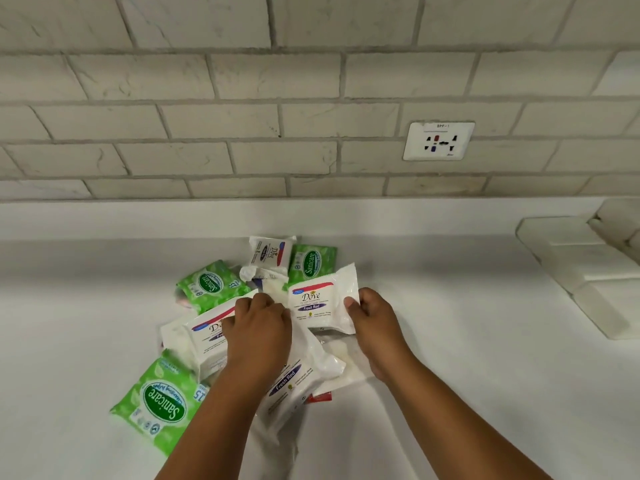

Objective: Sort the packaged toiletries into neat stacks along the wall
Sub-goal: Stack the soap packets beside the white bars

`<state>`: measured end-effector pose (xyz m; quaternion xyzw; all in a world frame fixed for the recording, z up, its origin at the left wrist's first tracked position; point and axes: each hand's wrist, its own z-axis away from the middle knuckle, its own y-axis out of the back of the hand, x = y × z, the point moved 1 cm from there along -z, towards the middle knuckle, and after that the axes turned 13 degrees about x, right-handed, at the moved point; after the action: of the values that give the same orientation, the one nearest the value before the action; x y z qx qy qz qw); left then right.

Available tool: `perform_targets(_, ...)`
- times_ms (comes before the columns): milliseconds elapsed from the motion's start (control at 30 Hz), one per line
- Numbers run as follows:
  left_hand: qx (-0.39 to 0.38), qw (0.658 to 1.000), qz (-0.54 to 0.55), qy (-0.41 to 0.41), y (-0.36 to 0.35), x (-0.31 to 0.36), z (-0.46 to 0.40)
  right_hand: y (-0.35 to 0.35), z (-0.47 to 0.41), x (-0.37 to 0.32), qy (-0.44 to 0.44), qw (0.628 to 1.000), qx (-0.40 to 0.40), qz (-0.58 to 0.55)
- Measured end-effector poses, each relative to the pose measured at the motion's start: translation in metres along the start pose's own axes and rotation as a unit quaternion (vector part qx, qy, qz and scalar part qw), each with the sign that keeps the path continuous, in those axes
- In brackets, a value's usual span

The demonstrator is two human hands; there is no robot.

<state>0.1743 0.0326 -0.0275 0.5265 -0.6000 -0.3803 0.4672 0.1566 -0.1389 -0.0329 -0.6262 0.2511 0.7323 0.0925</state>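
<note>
A loose heap of wipe packs lies on the white counter (450,341) in front of the tiled wall. Three are green Sanicare packs: one at the front left (159,403), one at the back left (211,284), one at the back right (311,263). Several are white Dove packs. My right hand (372,327) pinches the right edge of a white Dove pack (320,303), lifted and facing me. My left hand (259,327) rests on the left edge of that pack, its fingers curled over another Dove pack (204,337) below. A small Dove pack (270,254) lies at the back.
The tiled wall carries a white power socket (438,142) to the right above the counter. A white rectangular block or tray (581,268) sits at the far right of the counter. Bare counter stretches along the wall to the left and right of the heap.
</note>
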Motion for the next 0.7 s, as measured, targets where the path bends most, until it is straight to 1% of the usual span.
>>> perform_targets(100,0.022,0.999,0.032,-0.001,0.006,0.015,0.0,0.014,-0.005,-0.001,-0.03,0.995,-0.016,-0.093)
perform_targets(200,0.039,0.987,0.157,0.014,0.011,0.037,-0.001,0.04,-0.015,-0.003,-0.09,0.973,-0.012,-0.211)
perform_targets(233,0.031,0.974,0.223,0.018,0.012,0.048,-0.001,0.051,-0.019,-0.002,-0.112,0.962,-0.01,-0.248)
perform_targets(300,-0.022,0.926,0.376,0.035,0.012,0.076,0.002,0.076,-0.03,0.004,-0.136,0.949,0.002,-0.283)
perform_targets(333,-0.059,0.902,0.426,0.043,0.011,0.09,0.005,0.088,-0.036,0.009,-0.144,0.947,0.012,-0.287)
perform_targets(367,-0.087,0.886,0.452,0.044,0.007,0.106,0.008,0.103,-0.042,0.014,-0.148,0.947,0.023,-0.283)
perform_targets(433,-0.109,0.878,0.464,0.048,-0.007,0.129,0.013,0.128,-0.052,0.025,-0.154,0.956,0.038,-0.246)
perform_targets(533,-0.121,0.887,0.443,0.049,-0.029,0.168,0.021,0.166,-0.067,0.046,-0.14,0.98,0.061,-0.127)
perform_targets(600,-0.109,0.897,0.426,0.04,-0.036,0.189,0.026,0.185,-0.075,0.058,-0.087,0.993,0.083,0.011)
perform_targets(667,-0.098,0.895,0.434,0.031,-0.041,0.211,0.03,0.202,-0.081,0.064,-0.027,0.984,0.103,0.141)
perform_targets(700,-0.094,0.893,0.439,0.029,-0.044,0.222,0.031,0.21,-0.083,0.066,0.008,0.972,0.121,0.199)
